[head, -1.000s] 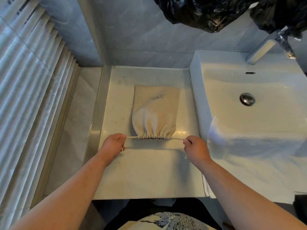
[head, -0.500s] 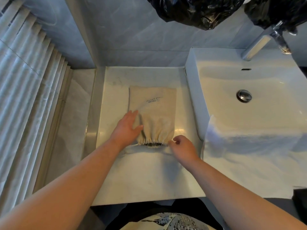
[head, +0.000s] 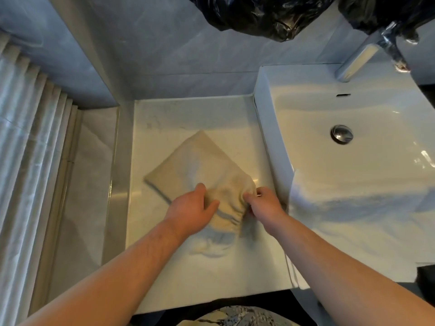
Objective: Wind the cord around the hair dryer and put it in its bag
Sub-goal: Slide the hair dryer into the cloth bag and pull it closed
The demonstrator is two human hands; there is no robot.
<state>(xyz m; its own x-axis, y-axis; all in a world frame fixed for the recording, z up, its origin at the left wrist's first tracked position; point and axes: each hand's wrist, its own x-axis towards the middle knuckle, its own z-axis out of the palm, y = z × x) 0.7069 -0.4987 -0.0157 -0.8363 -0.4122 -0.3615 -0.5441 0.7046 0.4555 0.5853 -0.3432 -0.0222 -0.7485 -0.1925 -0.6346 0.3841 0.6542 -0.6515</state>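
Observation:
A beige drawstring bag [head: 197,165] lies slanted on the white counter [head: 164,267], its gathered mouth toward me and its closed end pointing up-left. My left hand [head: 190,210] grips the bag's left side near the mouth, thumb on top of the cloth. My right hand [head: 263,203] pinches the gathered right edge of the mouth. The bag bulges; the hair dryer and its cord are hidden from view. The bag looks motion-blurred and slightly lifted at the near end.
A white basin [head: 353,149] with a metal drain [head: 341,134] and tap [head: 357,60] stands to the right. A white towel [head: 364,208] hangs over its front edge. Black plastic bags [head: 259,15] hang above. Pleated curtain [head: 28,161] on the left.
The bag has turned from lying straight to a slant, its closed end swinging left. Both hands left the drawstring ends and came in to hold the bag's mouth.

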